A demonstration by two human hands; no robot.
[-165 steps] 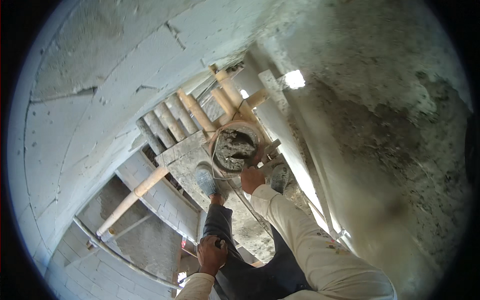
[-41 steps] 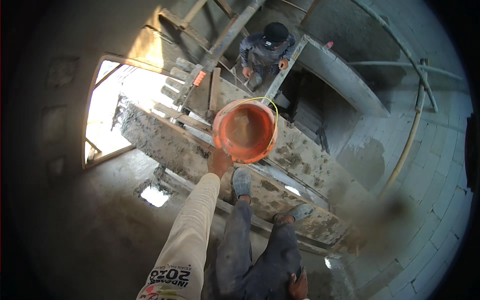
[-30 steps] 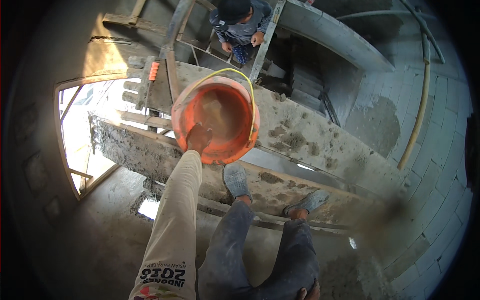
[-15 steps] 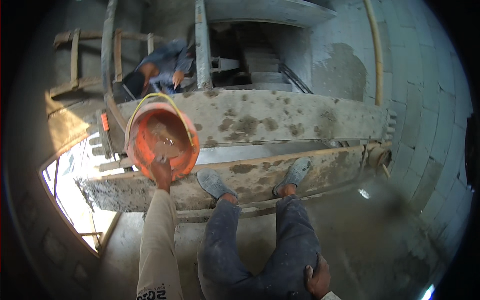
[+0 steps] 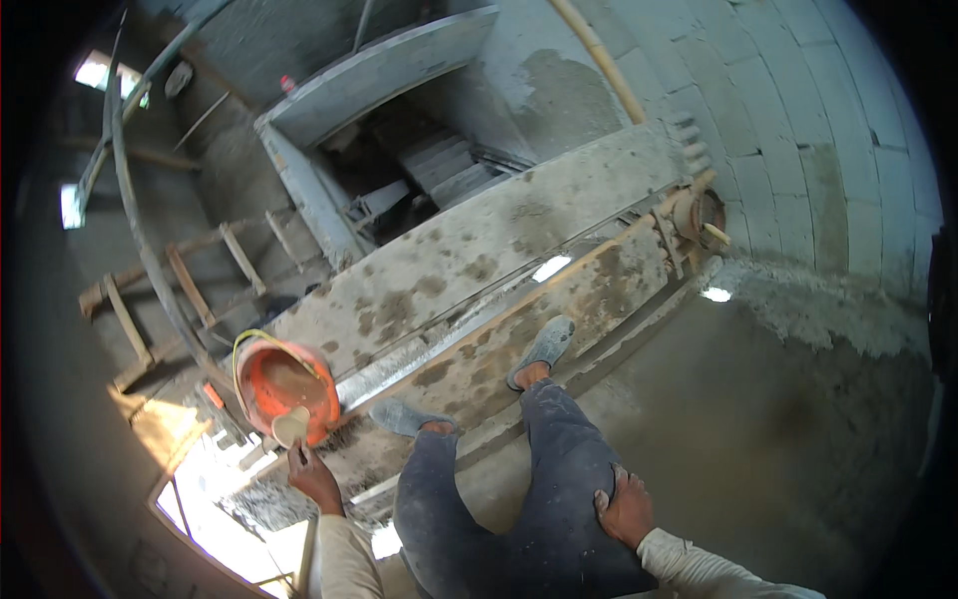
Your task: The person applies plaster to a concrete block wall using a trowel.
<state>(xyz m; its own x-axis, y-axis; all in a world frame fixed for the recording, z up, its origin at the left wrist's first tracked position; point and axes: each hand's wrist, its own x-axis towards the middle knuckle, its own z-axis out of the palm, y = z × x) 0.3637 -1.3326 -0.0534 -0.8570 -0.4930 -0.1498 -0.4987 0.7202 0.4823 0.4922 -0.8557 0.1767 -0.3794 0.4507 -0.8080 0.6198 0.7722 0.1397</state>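
My left hand is closed on a pale plastic cup at the near rim of an orange bucket. The bucket has a yellow handle and muddy liquid inside, and stands on the boards left of my feet. Beside it lies an orange-handled tool. My right hand rests on my right thigh, its bent fingers apart and holding nothing. My feet, in grey clogs, are on a narrow mortar-spotted plank.
A second spotted board lies across from me, with a dark stairwell beyond. Gaps between the boards show light. A round container sits at the plank's right end by the block wall. Poles and a wooden frame are at the left.
My view has swung round. The pale cup now shows in my left hand, which earlier was inside the bucket. The co-worker seen beyond the boards is now almost wholly out of sight.
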